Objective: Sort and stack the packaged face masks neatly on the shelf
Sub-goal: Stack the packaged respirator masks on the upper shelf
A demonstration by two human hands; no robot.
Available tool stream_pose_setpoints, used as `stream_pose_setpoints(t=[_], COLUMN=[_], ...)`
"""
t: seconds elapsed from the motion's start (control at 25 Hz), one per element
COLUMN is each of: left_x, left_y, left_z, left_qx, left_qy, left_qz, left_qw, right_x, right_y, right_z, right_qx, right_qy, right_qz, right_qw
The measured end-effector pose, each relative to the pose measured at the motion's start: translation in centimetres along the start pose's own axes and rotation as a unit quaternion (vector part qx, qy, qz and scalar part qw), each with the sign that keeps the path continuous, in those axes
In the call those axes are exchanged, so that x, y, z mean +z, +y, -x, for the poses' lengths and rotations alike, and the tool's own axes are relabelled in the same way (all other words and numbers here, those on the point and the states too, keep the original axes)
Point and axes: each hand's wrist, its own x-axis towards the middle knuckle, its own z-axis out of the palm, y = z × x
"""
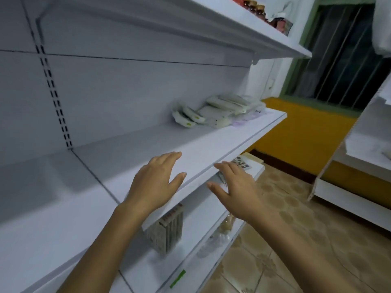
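Observation:
A loose pile of packaged face masks (220, 112) lies at the far right end of the white middle shelf (148, 144). The packs are white and pale, some with green marks, overlapping at odd angles. My left hand (156, 180) hovers over the shelf's front part, fingers straight and spread, holding nothing. My right hand (234, 187) is just off the shelf's front edge, fingers extended, also holding nothing. Both hands are well short of the pile.
An upper shelf (232, 24) overhangs with brown bottles (254, 7) at its right end. Below, a lower shelf holds a row of boxes (167, 229), clear packets (218, 240) and a blister pack (241, 163). Another white rack (359, 166) stands to the right across the tiled floor.

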Motion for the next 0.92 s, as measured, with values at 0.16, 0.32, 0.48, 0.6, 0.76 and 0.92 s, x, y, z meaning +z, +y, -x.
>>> stream_pose_setpoints(t=[0.16, 0.32, 0.48, 0.6, 0.76, 0.92], left_x=[3.6, 6.9, 11.1, 13.9, 16.7, 18.1], left_y=[0.6, 1.2, 0.7, 0.5, 0.6, 0.0], left_z=[-3.9, -10.2, -19.3, -24.9, -30.4, -31.5], left_qx=[-0.037, -0.106, -0.303, -0.398, -0.44, -0.476], left_qy=[-0.02, -0.038, 0.043, 0.086, 0.177, 0.2], left_qz=[-0.003, 0.001, 0.223, 0.295, 0.269, 0.137], left_qw=[0.999, 0.994, 0.925, 0.864, 0.839, 0.846], right_x=[3.4, 5.5, 6.2, 6.7, 8.3, 11.6], right_y=[3.9, 8.2, 14.7, 18.6, 19.4, 17.8], right_z=[-7.4, -15.2, -21.6, -26.4, -33.2, -39.1], right_qx=[-0.055, -0.113, -0.168, -0.19, -0.221, -0.227], right_qy=[-0.001, -0.026, -0.051, -0.053, -0.052, -0.06], right_qz=[-0.062, -0.115, -0.136, -0.147, -0.169, -0.15], right_qw=[0.997, 0.987, 0.975, 0.969, 0.959, 0.96])
